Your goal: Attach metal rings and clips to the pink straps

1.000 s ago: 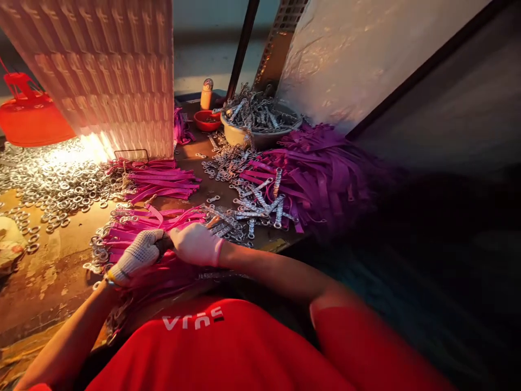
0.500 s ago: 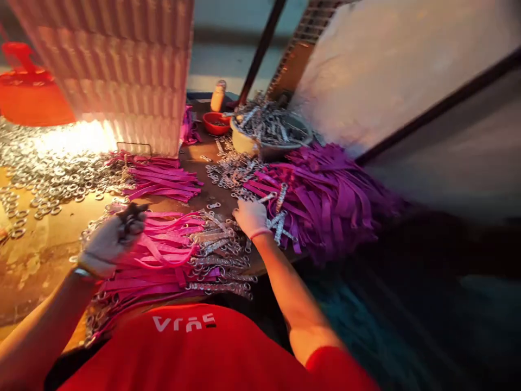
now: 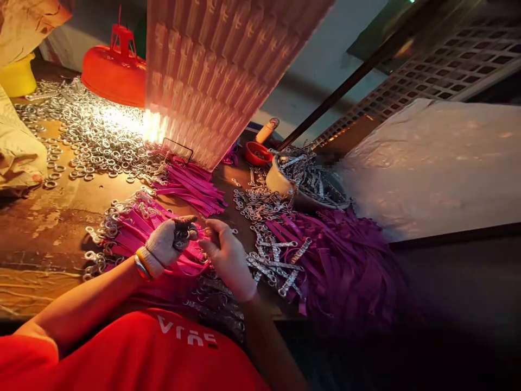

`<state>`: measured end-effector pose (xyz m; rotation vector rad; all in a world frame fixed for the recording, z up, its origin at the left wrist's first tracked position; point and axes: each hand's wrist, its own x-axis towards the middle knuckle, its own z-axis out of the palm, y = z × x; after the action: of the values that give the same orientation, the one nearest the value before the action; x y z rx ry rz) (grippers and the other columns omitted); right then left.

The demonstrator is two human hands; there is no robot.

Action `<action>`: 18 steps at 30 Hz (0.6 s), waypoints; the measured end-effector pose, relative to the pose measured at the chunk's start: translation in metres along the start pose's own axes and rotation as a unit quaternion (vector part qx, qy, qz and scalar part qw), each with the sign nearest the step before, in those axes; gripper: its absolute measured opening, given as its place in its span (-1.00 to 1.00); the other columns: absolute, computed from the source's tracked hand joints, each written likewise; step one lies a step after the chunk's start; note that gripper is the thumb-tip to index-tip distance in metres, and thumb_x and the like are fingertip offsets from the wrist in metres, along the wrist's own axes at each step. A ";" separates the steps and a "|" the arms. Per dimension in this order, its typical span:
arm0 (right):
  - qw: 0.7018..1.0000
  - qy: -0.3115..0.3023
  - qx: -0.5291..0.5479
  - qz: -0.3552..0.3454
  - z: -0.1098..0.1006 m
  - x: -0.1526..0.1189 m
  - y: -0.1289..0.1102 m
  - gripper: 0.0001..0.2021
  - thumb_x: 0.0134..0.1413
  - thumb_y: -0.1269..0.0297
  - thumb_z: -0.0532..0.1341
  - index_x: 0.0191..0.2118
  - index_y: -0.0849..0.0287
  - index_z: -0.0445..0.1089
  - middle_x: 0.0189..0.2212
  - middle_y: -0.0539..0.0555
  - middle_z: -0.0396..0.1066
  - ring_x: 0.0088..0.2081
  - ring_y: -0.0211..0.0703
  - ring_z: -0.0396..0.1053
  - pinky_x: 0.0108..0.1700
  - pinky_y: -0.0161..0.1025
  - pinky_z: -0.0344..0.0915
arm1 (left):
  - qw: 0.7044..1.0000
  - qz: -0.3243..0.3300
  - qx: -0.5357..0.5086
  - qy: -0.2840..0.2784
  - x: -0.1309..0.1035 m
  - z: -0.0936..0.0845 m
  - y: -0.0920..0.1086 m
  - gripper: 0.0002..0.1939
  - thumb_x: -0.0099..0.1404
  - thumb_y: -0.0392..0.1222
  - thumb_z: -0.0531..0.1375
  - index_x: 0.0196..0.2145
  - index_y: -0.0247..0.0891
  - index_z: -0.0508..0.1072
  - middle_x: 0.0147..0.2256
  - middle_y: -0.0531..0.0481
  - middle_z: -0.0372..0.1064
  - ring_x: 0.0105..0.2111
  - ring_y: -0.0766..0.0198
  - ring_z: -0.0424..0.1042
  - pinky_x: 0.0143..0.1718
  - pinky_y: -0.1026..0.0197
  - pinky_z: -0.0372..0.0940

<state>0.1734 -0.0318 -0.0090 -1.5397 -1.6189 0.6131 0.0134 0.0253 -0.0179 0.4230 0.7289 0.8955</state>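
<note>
My left hand (image 3: 165,244), in a pale glove with dark-stained fingertips, is closed around a few small grey metal rings (image 3: 182,237) above the pink straps. Just to its right is my right hand (image 3: 230,258), in a thin white glove, its thumb and forefinger bent towards the left hand. Whatever lies between those fingertips is too small to make out. Beneath both hands spreads a bundle of pink straps (image 3: 132,231) with metal rings at the left ends. Silvery chain-like links (image 3: 271,260) lie beside my right hand, against a heap of purple straps (image 3: 342,266).
A red lamp (image 3: 112,73) lights a pile of metal rings (image 3: 101,136). A corrugated panel (image 3: 228,76) stands behind a smaller pink strap bundle (image 3: 193,184). A tub (image 3: 279,179) heaped with metal links, a red bowl (image 3: 257,155) and a plastic-covered block (image 3: 443,168) are right.
My right hand has come from the links beside the purple straps back to my left hand. My left hand has moved right and up over the pink straps. The view has turned left.
</note>
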 end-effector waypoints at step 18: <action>0.946 -0.017 0.268 0.183 0.017 0.014 -0.050 -0.73 -0.04 0.23 0.32 -0.16 0.09 0.39 -0.58 -0.18 0.19 -0.59 -0.36 0.11 -0.55 -0.38 0.09 | 0.997 0.071 0.023 -0.013 0.005 -0.031 -0.005 -0.76 0.16 -0.16 0.27 -0.25 -0.36 0.51 -0.52 0.02 0.35 -0.65 0.44 0.21 -0.66 0.38 0.05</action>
<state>0.1316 -0.0227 0.0245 -1.4131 -1.0597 1.1776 -0.0040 0.0278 -0.0438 0.5307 0.7032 1.0061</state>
